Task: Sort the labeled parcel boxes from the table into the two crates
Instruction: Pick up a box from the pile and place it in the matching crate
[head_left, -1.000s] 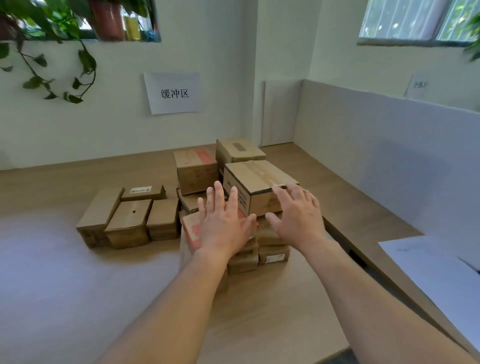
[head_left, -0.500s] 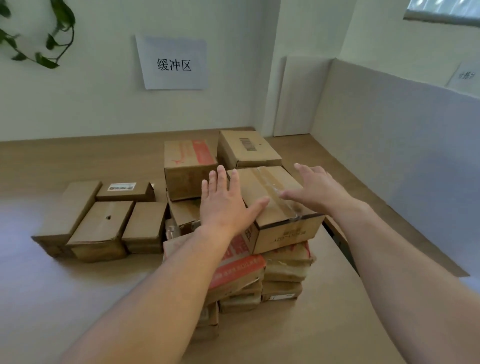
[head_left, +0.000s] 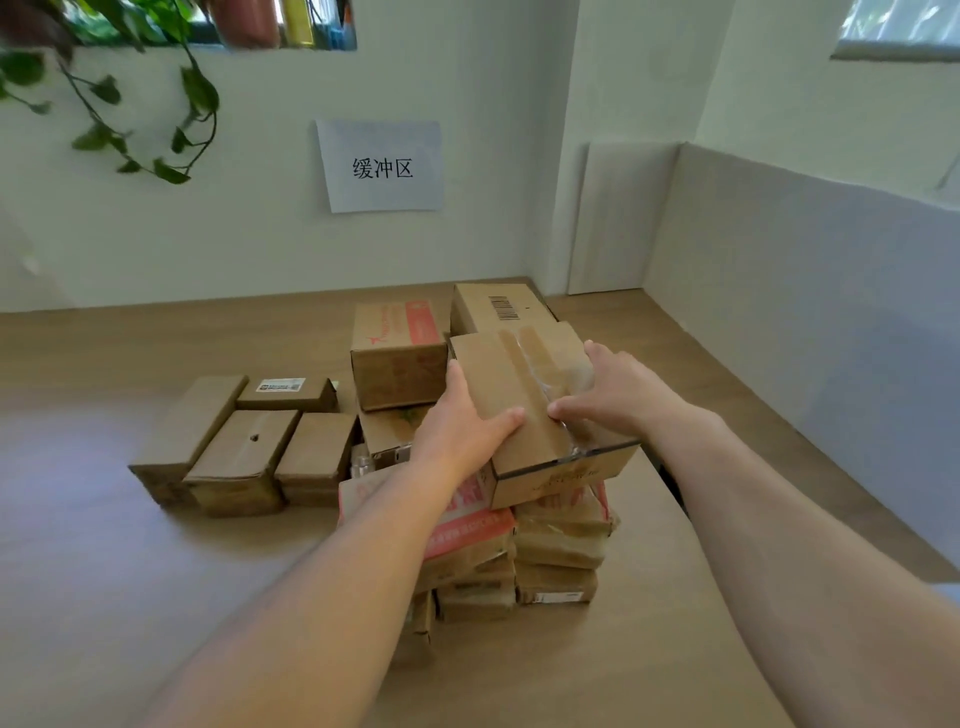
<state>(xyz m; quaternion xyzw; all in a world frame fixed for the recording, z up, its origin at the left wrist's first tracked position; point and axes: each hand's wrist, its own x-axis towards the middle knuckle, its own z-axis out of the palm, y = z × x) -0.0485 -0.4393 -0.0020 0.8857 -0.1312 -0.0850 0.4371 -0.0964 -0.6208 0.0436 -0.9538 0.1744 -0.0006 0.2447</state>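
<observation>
Boxes of brown cardboard crowded the wooden table (head_left: 156, 571), and we had both hands on the topmost one. Our left hand (head_left: 457, 431) gripped the taped box (head_left: 514, 374) along its left edge, thumb laid across the lid and fingers curled down the side. Our right hand (head_left: 618, 389) took the right edge the same way, thumb on the clear tape, fingers wrapped over the far side. The two thumbs nearly met on the lid.

The taped box sat atop the near stack (head_left: 561, 540), its front face toward us with print too blurred to read. We could not tell whether it rested on the stack or hung just above it. Under our left forearm, in that same stack, lay a red-printed box (head_left: 467, 525).

Just behind the taped box stood a red-panel box (head_left: 397, 358), and to its right a barcode box (head_left: 498, 306). Well to the left, a cluster of smaller boxes (head_left: 244, 447) sat touching one another, one carrying a white label (head_left: 280, 386).

On the wall behind hung a paper sign (head_left: 382, 166) with three Chinese characters, a trailing plant (head_left: 130, 104) at the upper left. A grey partition (head_left: 805, 291) ran along the table's right side.
</observation>
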